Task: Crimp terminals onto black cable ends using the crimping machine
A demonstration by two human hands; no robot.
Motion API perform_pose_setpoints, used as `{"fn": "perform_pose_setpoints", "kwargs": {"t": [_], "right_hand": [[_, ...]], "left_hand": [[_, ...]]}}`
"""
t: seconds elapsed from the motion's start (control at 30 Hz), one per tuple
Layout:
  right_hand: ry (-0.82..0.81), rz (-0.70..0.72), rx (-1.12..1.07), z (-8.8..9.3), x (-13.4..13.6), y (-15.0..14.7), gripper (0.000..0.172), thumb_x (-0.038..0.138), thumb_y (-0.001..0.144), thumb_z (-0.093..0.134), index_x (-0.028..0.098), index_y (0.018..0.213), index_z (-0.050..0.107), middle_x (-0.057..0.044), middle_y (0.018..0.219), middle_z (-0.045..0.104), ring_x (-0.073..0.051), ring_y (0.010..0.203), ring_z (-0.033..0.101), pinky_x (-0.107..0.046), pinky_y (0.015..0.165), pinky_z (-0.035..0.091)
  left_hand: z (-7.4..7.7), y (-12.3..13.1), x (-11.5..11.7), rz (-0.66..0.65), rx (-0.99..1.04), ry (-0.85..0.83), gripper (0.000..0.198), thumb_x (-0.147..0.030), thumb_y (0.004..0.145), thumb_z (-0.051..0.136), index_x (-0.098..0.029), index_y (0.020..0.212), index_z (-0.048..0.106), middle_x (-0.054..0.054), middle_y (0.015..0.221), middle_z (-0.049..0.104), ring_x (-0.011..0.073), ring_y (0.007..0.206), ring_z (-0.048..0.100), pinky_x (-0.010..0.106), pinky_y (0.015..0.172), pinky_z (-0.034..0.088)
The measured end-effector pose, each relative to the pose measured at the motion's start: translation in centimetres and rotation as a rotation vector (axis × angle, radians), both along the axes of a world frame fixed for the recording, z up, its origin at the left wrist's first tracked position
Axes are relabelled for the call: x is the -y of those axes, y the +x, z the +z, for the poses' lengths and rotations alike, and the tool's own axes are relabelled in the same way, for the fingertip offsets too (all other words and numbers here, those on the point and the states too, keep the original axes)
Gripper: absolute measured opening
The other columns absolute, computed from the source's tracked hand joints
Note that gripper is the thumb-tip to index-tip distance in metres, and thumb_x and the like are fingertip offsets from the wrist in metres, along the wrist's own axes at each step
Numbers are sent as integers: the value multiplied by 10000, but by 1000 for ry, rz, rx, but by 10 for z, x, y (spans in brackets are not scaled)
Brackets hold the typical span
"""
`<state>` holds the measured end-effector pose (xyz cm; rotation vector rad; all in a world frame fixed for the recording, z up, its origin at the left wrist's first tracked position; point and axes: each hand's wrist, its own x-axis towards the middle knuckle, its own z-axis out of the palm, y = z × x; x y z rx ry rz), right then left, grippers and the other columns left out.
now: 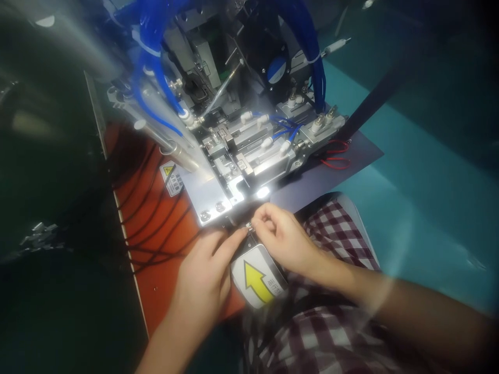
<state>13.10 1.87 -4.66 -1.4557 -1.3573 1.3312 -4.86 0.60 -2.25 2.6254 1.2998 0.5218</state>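
Right between my two hands I'm seeing a small shiny part (pixel 250 226), lying at the fingertips just in front of the machine's near edge. My right hand (pixel 278 236) is holding it in a narrow pinch, thumb and forefinger drawn together, the other fingers curling in toward the palm. My left hand (pixel 202 265) is pointing its thumb at the same part from the other side, the tip coming right up to it; its fingers are disappearing beneath the machine's edge, so I can't tell how far they are closing or what they are touching.

My right forearm is lying slantwise from the lower right, above a checked garment (pixel 304 337), while the left is rising from the bottom, knuckles up.

Just below the fingertips, an arrow sign (pixel 251 278) is showing yellow on white. Above them, a metal plate (pixel 205 192) is carrying round bolt heads near its corner, and a bright light (pixel 263 192) is glaring beside it. Farther back, blue tubes (pixel 150 31) and white fittings (pixel 267 143) are crowding the mechanism. To the left, an orange board (pixel 156 301) is bearing black cables (pixel 154 248) and a warning label (pixel 171 178). Off to the right, red wires (pixel 335 161) are looping out over a grey sheet (pixel 351 169), with a teal surface (pixel 424 218) spreading beyond.
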Motion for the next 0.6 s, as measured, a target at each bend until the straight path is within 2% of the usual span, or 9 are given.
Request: {"fn": "perform_pose_setpoints", "kwargs": {"t": [0.07,0.2,0.27,0.33,0.47,0.6], "right_hand": [[-36,-25,-24,0,-1,0,169,278,884,513,199,736,494,28,628,519,-113,562,484,-248,545,383],[-290,51,-264,-3,-7,7,185,327,879,525,183,763,532,42,552,514,-112,516,493,-249,549,403],[-346,47,-339,-4,-9,10,210,344,888,508,171,774,547,43,544,521,-107,495,500,-256,563,414],[-289,17,-308,-5,-9,12,233,361,898,499,169,778,554,43,561,527,-105,498,507,-259,574,416],[-148,44,-201,-6,-4,6,241,368,894,538,187,735,519,51,589,500,-105,529,510,-250,552,395],[-150,76,-321,-7,-5,0,209,324,902,524,200,742,474,75,566,456,-87,496,451,-234,521,371]], "left_hand": [[0,1,0,7,-5,2,355,-51,899,400,-119,1164,626,90,947,586,172,837,599,244,658,506],[1,2,2,24,-11,-2,361,-62,904,378,-119,1152,634,88,913,583,165,776,594,245,617,509],[1,3,2,29,-14,-13,370,-66,906,369,-129,1155,636,83,896,582,161,760,594,242,611,513],[2,3,2,36,-24,-18,382,-62,904,357,-131,1157,636,83,892,583,162,758,595,243,611,517],[2,3,1,35,-30,-6,384,-62,900,354,-129,1150,637,84,894,587,163,755,593,241,601,513],[1,2,1,27,-17,12,364,-77,909,365,-125,1139,643,87,905,583,167,772,594,244,611,510]]}}
